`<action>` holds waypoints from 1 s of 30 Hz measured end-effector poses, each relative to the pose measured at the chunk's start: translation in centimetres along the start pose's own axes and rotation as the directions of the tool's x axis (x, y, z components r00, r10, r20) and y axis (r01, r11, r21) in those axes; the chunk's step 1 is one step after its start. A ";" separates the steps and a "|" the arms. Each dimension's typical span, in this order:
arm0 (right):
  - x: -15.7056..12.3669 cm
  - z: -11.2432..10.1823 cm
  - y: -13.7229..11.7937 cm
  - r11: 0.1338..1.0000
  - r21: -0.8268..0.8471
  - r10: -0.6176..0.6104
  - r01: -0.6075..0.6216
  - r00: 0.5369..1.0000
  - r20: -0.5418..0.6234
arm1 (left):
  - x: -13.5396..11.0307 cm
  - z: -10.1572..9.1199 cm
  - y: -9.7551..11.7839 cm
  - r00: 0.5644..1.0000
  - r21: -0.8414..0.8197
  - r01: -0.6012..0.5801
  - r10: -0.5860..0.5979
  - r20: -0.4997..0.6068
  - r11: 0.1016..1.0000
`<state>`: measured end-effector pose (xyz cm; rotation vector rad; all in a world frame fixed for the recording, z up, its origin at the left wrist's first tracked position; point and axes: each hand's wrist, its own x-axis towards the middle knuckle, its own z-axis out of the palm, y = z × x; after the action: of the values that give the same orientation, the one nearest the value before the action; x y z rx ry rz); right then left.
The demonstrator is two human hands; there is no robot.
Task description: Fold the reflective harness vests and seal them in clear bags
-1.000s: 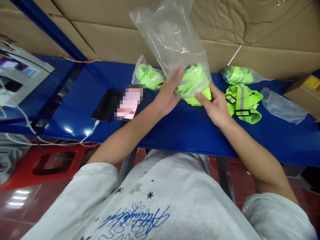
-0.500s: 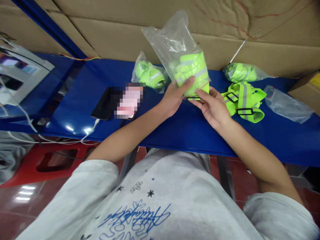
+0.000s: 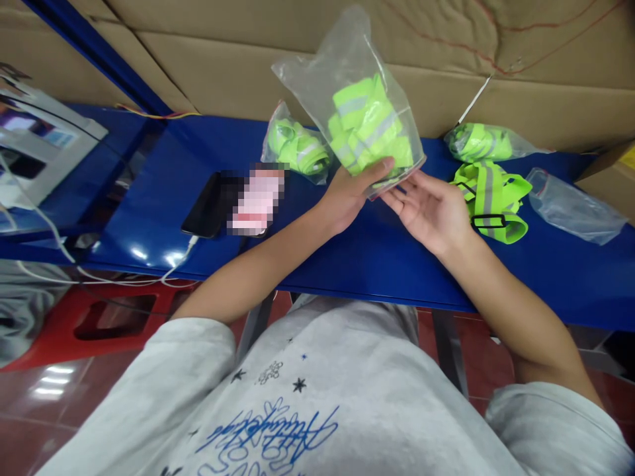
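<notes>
My left hand [image 3: 350, 192] grips the mouth end of a clear plastic bag [image 3: 322, 73] held up above the blue table [image 3: 357, 254]. A folded neon-green reflective strap [image 3: 370, 129] sits inside that bag. My right hand [image 3: 429, 208] is just to the right of the bag's mouth, palm up, fingers spread, its fingertips at the bag's edge and holding nothing. A loose neon-green strap with black buckles [image 3: 489, 201] lies on the table right of my right hand.
Two more bagged green straps lie at the back of the table, one on the left [image 3: 295, 149] and one on the right [image 3: 479, 142]. An empty clear bag [image 3: 570, 208] lies far right. A phone [image 3: 206, 208] with a white cable sits left. Cardboard [image 3: 223, 73] walls the back.
The green strap has slid fully up into the bag. My right hand let go of it and opened, palm up. The bag tilted a little.
</notes>
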<state>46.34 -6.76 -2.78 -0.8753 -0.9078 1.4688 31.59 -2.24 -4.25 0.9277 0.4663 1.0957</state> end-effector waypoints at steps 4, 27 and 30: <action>-0.2 0.3 0.0 0.999 0.020 -0.044 0.044 0.999 -0.006 | -0.4 0.2 -0.6 0.998 -0.032 0.038 -0.036 0.052 0.999; -0.6 -2.1 -1.0 0.251 -0.864 -0.543 0.437 0.802 0.248 | 0.4 -1.2 1.2 0.953 0.043 0.295 -0.297 0.056 0.954; -0.6 -2.5 -2.2 0.181 -0.869 -0.512 0.460 0.798 0.316 | 0.1 -0.8 2.4 0.934 0.142 0.331 -0.345 0.089 0.933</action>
<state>49.57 -7.12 -1.80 -1.2295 -1.8641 0.1911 29.70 -1.49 -2.71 0.9712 0.5824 0.7026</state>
